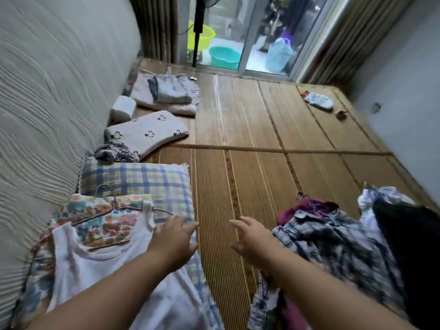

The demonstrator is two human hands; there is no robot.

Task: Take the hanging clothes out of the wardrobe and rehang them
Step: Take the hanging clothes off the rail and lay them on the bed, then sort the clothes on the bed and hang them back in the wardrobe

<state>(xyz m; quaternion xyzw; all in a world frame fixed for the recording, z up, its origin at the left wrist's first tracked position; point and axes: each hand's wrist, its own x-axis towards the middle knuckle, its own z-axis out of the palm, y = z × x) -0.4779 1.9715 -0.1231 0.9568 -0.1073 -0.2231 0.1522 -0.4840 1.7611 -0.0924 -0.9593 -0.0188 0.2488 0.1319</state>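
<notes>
Toward the lower left of the frame, the left hand (173,239) is being held open, fingers straight, over a white sleeveless cotton top (100,265) lying on a blue-and-yellow plaid pillow (142,179). At lower right, the right hand (252,236) is being held spread, empty, beside a heap of checked and dark clothes (333,246).

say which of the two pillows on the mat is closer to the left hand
The blue and yellow plaid pillow, just beyond the left hand and partly under the white vest. The pale pillow with mouse-head prints lies farther up the mat.
</notes>
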